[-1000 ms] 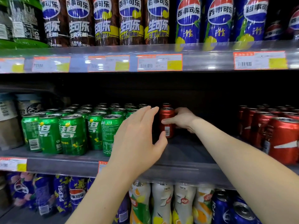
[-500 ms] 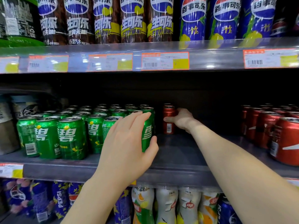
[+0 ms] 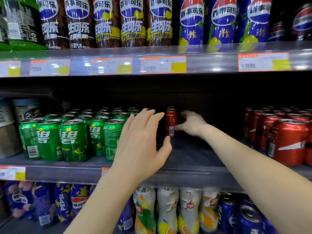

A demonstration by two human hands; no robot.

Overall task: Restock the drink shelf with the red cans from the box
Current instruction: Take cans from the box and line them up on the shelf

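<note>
A single red can [image 3: 170, 121] stands upright deep on the dark middle shelf [image 3: 190, 159], in the gap between the green cans and the red can block [image 3: 287, 139] at the right. My right hand [image 3: 191, 124] is just right of that can. Its thumb tip touches the can's lower side, and its fingers hang loosely curled a little apart from the can. My left hand [image 3: 143, 144] is spread with straight fingers against the rightmost green cans [image 3: 72, 139], hiding them. The box is out of view.
The upper shelf edge [image 3: 211, 62] with price tags hangs close above, carrying tall cola bottles [image 3: 131, 22]. Bottles [image 3: 168, 210] and blue cans fill the shelf below. Grey tubs [image 3: 10, 129] stand at the far left of the middle shelf.
My right hand's fingers have come off the red can, which now stands further back. My left hand moved onto the rightmost green cans and shifted them left.
</note>
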